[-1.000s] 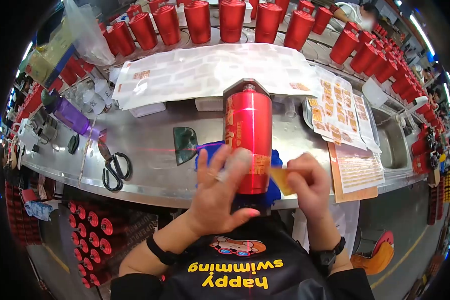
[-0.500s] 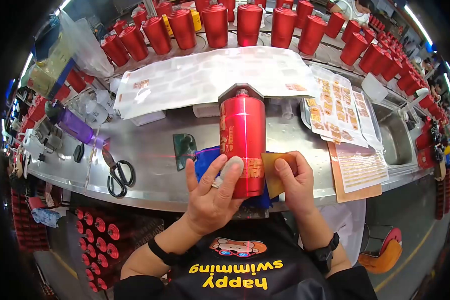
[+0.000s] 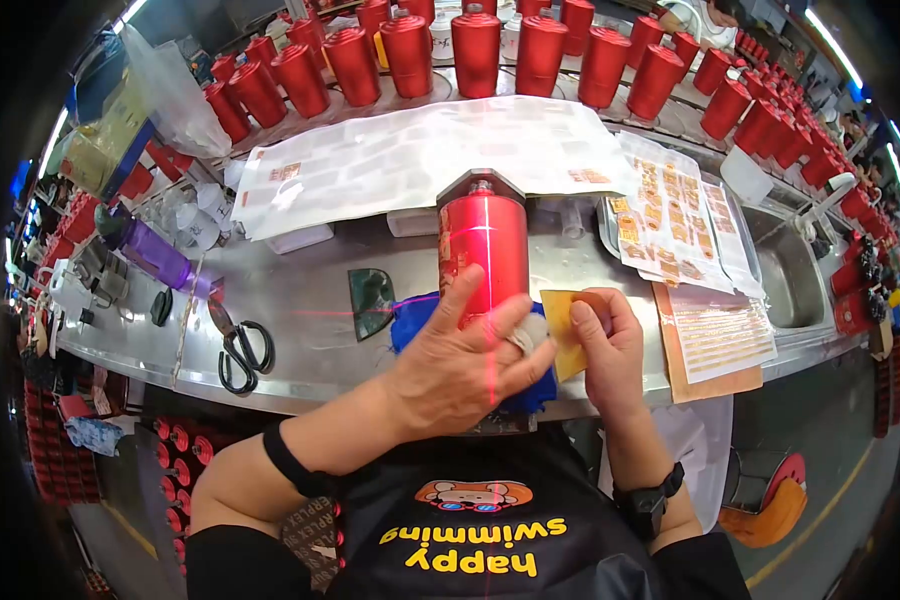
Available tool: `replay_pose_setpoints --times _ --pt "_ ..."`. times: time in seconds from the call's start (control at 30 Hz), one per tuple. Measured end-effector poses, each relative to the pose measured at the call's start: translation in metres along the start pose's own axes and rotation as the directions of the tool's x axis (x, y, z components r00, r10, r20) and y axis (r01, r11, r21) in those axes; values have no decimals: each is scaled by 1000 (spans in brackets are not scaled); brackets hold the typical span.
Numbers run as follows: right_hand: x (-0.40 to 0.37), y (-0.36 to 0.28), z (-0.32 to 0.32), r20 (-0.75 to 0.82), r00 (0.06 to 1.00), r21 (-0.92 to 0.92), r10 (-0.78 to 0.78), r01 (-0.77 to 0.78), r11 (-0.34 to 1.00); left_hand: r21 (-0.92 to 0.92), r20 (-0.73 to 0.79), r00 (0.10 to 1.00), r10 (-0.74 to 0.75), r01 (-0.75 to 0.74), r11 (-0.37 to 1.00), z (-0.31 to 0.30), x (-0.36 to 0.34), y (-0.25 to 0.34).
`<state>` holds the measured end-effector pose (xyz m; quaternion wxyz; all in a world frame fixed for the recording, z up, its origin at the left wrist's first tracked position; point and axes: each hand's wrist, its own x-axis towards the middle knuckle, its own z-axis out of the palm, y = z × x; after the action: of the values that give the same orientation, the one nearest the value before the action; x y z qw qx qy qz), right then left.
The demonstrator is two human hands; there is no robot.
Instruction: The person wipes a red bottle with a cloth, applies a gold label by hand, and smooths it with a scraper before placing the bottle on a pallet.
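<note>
A red metallic bottle [image 3: 485, 240] lies in the middle with its neck pointing away from me, against a dark angular holder [image 3: 460, 185]. Across its near end reaches my left hand [image 3: 450, 365], fingers spread, a whitish cover on one finger by the bottle's right side. Gold decals show along the bottle's left side; my left hand hides its lower part. To the right, my right hand [image 3: 613, 350] pinches a yellowish flat scraper [image 3: 560, 325], held just apart from the bottle. Underneath lies a blue cloth [image 3: 410, 325]. Red laser lines cross the bottle and hand.
Black-handled scissors [image 3: 240, 350], a dark green flat piece [image 3: 371, 302] and a purple bottle [image 3: 155, 252] lie left. Decal sheets [image 3: 660, 205] are at right, beside a sink [image 3: 798, 280]. Behind a white sheet [image 3: 420, 150] stand several red bottles [image 3: 475, 55]. Another person [image 3: 705, 25] is at the back.
My left hand has slid right across the bottle's lower part, covering the decal there. My right hand has shifted slightly right with the scraper. The back row of red bottles has moved left.
</note>
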<state>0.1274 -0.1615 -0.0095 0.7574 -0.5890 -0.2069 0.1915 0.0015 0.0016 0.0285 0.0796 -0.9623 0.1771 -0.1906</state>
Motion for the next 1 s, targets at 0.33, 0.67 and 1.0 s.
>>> replay_pose_setpoints --times 0.33,0.67,1.0 --pt "13 -51 7 707 662 -347 -247 630 694 -477 -201 736 -646 502 721 32 -57 25" --pt "12 -57 10 704 696 -361 -144 525 771 -505 -244 724 -645 473 722 35 -54 20" --pt "22 -49 24 614 604 -554 -508 789 266 -479 -266 743 -614 451 753 27 -49 18"
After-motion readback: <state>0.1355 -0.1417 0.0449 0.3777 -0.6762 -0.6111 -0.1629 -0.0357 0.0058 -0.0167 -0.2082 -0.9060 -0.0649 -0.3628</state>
